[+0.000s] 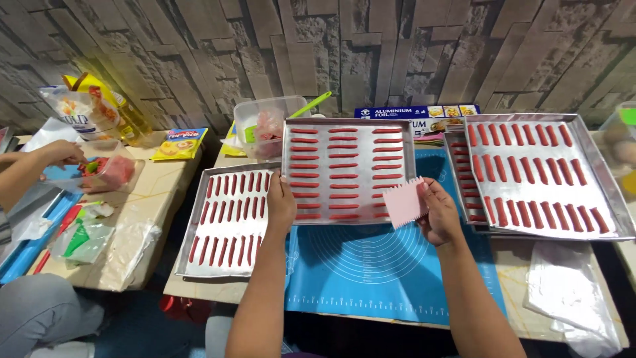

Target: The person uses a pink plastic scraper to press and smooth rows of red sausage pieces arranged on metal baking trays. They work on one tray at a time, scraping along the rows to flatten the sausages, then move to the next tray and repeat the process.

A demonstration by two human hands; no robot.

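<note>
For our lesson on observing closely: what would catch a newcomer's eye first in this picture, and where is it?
First, the rows of red strips on three metal trays: a left tray, a middle tray and a right tray. The left hand grips the middle tray's near corner, while the right hand holds a pink toothed scraper above a blue mat.

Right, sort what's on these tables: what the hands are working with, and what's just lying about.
In use:
left hand on the middle tray of red strips
right hand holding the pink scraper
blue mat underneath

Lying about:
left tray
right tray
foil box
plastic tub
yellow packet
clear bag
</note>
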